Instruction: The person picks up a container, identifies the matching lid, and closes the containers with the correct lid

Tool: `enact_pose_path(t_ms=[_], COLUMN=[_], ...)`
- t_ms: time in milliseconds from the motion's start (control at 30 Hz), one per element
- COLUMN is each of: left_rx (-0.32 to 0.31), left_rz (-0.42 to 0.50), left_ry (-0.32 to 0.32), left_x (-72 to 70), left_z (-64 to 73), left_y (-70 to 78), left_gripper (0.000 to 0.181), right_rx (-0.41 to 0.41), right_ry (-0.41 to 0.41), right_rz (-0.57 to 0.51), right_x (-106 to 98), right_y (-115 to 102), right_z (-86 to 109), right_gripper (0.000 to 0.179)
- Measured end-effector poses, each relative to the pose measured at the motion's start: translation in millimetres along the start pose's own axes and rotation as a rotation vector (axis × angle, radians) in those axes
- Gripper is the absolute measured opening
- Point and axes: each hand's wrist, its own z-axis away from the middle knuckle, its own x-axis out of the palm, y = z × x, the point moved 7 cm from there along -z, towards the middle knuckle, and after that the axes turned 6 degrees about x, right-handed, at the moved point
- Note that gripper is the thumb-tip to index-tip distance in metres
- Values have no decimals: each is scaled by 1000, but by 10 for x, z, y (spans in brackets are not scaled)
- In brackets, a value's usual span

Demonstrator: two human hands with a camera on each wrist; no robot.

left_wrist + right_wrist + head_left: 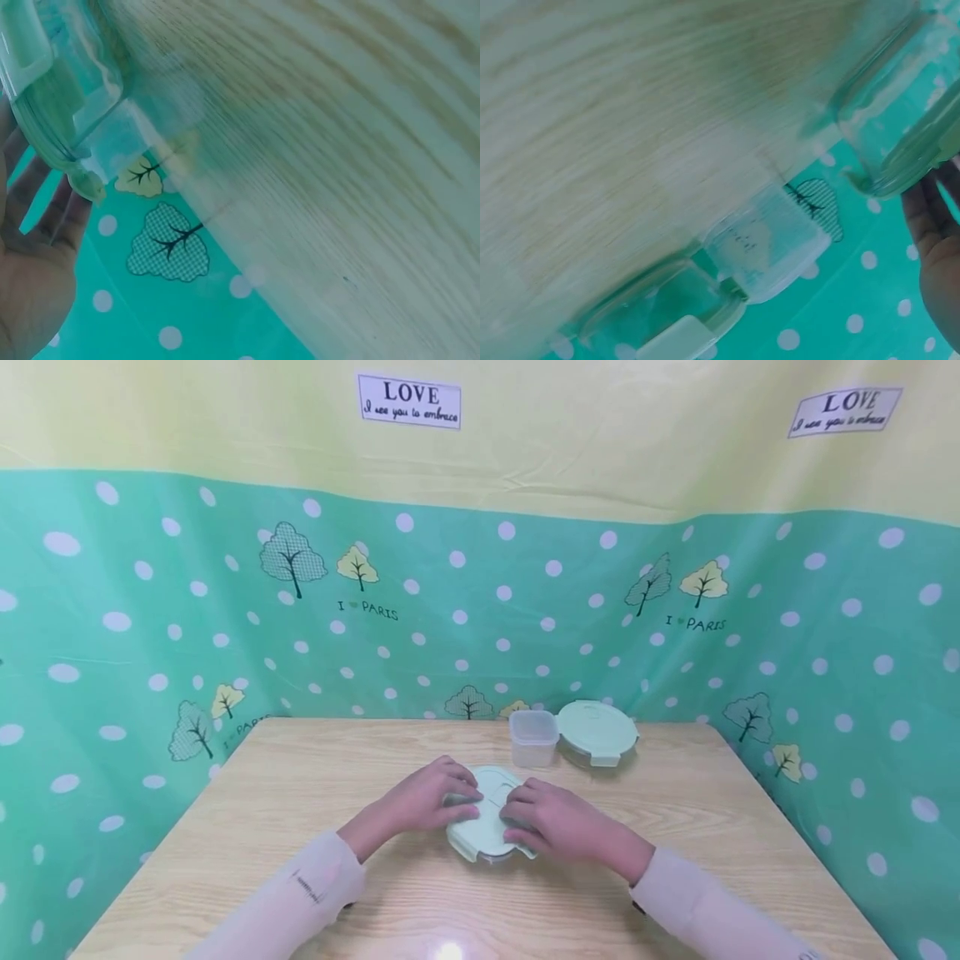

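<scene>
A round clear food container with a pale green snap-on lid (483, 831) sits on the table between my two hands. From the left, my left hand (427, 797) touches the lid, its fingers reaching over the top. My right hand (558, 818) rests on the lid's right side with slightly bent fingers. At the lid's front right, a latch flap (528, 852) sticks outward. The left wrist view shows the container's clear wall (94, 90) beyond the fingers. In the right wrist view, the right fingertips meet the lid's rim (919, 161).
Behind the hands stands a small translucent square tub (534, 743). A larger round container with a pale green lid (597, 728) is beside it at the back right. The wooden table (300, 777) ends against a green dotted curtain (420, 610).
</scene>
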Motion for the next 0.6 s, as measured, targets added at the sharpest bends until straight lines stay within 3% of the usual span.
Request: enact_pose_path(t_ms=[333, 600], left_rx=[-121, -124], left_rz=[-87, -75], left_ry=[49, 68], left_x=[-38, -71], left_z=[189, 285], left_y=[168, 265], left_gripper=[29, 21], right_rx=[3, -52], right_ry=[-43, -2], right_rz=[-107, -119], right_x=[4, -13], right_y=[177, 210], right_z=[-56, -37], right_gripper=[29, 29])
